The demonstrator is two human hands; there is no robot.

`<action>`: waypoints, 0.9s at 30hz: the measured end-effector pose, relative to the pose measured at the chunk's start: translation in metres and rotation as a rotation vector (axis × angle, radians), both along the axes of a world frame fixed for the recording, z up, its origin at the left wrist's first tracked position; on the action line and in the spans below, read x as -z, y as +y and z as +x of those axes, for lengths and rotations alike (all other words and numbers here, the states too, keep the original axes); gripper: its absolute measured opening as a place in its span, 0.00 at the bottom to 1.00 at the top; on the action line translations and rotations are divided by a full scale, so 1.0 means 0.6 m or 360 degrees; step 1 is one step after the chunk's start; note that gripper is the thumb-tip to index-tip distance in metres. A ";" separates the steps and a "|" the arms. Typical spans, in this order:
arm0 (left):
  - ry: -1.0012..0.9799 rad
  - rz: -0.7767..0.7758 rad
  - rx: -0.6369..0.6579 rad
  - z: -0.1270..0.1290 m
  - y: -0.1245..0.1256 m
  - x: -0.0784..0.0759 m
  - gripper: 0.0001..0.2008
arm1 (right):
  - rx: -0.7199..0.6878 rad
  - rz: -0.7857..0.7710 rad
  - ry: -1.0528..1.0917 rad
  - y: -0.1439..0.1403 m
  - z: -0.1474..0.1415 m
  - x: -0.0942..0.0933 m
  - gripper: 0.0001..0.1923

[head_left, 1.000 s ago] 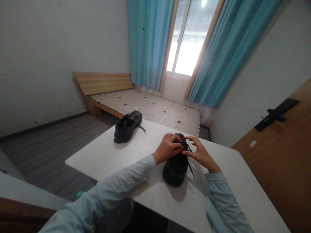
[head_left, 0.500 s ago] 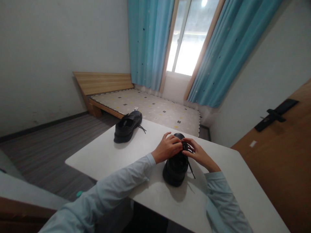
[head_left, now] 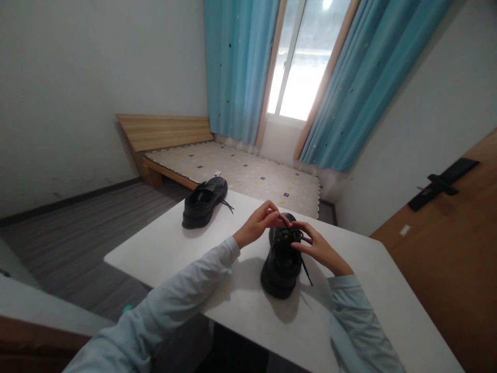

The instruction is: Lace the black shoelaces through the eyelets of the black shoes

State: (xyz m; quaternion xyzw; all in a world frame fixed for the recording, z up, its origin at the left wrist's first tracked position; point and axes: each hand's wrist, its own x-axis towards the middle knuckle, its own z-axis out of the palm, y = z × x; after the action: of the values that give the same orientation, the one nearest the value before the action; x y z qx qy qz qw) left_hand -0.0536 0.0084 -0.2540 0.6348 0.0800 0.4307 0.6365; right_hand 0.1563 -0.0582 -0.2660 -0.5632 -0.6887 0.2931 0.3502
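A black lace-up shoe [head_left: 281,272] stands on the white table [head_left: 248,336], its heel toward me and its toe pointing away. Over its lacing, my left hand [head_left: 261,224] is closed with the fingertips pinched at the shoelace. My right hand [head_left: 320,249] curls round the right side of the lacing, thumb and fingers on the lace; the exact grip is partly hidden. A loose black lace end [head_left: 306,272] hangs down the shoe's right side. The matching black shoe [head_left: 202,207] rests near the table's far left edge with its laces trailing to the right.
Beyond the table is a low bed [head_left: 248,168] with a patterned mattress and a wooden headboard [head_left: 166,132]. Blue curtains [head_left: 240,72] flank a bright window. A wooden door [head_left: 446,248] with a black handle is on the right.
My left hand has drawn back slightly left and up from the shoe's lacing, uncovering more of it. The right hand and both shoes have stayed nearly in place.
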 end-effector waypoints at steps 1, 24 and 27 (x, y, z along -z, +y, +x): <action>0.0005 -0.0071 0.0063 0.000 -0.001 0.000 0.14 | -0.0001 -0.0001 0.0006 0.000 0.000 0.000 0.30; 0.0564 -0.0356 0.0801 -0.029 0.023 -0.001 0.15 | -0.0023 0.0015 0.0079 0.002 0.009 0.015 0.30; 0.0594 -0.0327 0.0700 -0.030 0.023 -0.004 0.15 | -0.0027 0.0014 0.0057 0.001 0.009 0.013 0.30</action>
State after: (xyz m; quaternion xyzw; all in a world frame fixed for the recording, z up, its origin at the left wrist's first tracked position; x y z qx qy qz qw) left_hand -0.0718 0.0224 -0.2516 0.6373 0.0993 0.1481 0.7497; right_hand 0.1619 -0.0574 -0.2738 -0.5504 -0.6884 0.3031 0.3624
